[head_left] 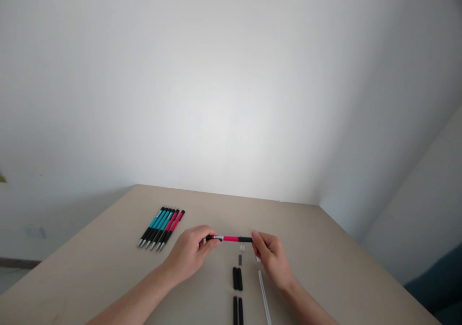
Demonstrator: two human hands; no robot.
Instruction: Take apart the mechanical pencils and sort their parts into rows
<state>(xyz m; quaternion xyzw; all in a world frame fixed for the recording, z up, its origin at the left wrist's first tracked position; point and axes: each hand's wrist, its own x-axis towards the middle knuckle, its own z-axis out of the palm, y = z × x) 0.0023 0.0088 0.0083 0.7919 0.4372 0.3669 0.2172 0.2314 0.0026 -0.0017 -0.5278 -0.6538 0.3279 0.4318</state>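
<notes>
1. Pinching a pink-and-black pen [231, 239] from both ends, narrowly between thumb and fingers: left hand [189, 250] at one end, right hand [270, 257] at the other.
2. For good control, keep both pinches light and in line; if turning or pulling, probably best to work along the length of the pen, without bending it.
3. Hard to tell whether a tip is fitted at the right-hand end, covered by fingers; worth easing them back to check.
4. Stretched crosswise between the hands, with the pink middle bare and a black section running into the right fingertips; seemingly lifted above the table [306, 267].
5. Mind the black sleeves [235, 279] and dark little piece [240, 260] nearer the body, the clear tubes [264, 296] beside the right hand, and the row of pens [161, 229] left of the grip.
</notes>
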